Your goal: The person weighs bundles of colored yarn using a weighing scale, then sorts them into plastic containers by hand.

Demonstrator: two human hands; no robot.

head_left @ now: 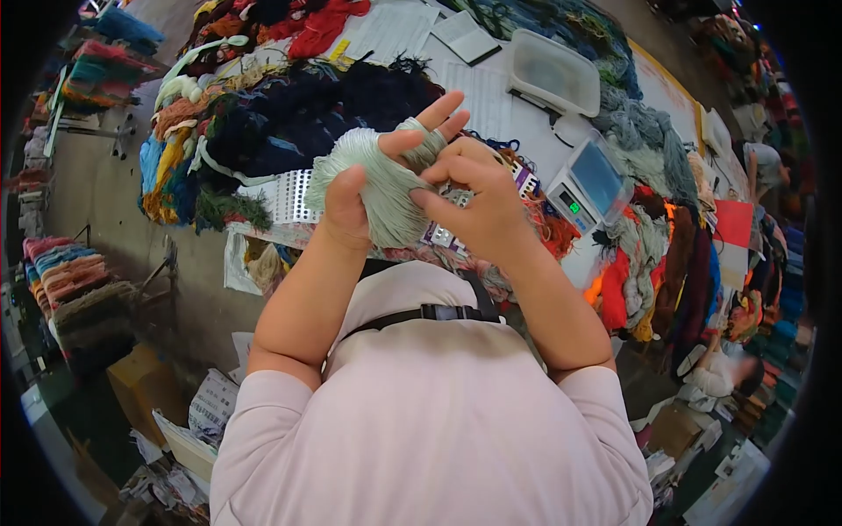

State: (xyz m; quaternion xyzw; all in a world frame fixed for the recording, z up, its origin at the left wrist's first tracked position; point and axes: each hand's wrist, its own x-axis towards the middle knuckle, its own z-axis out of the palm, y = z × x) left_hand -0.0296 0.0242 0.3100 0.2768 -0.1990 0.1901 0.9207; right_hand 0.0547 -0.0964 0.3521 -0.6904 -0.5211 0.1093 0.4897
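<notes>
A pale grey-green skein of thread (386,200) hangs in a thick, glossy bundle between my hands, above the near edge of the table. My left hand (347,206) carries it, thumb raised on the near side and fingers stretched out through the loop. Part of the left palm is hidden behind the strands. On the skein's right side, my right hand (478,188) has its fingers bent and pinches some strands between thumb and fingertips. Beneath the hands lie perforated white cards (294,197), partly covered.
Dark navy yarn (307,114) is heaped beyond my left hand. A digital scale (588,184) with a green readout stands to the right, near a clear plastic tub (554,72). Colored skeins (623,280) hang along the right edge. Another person (724,377) is at the far right.
</notes>
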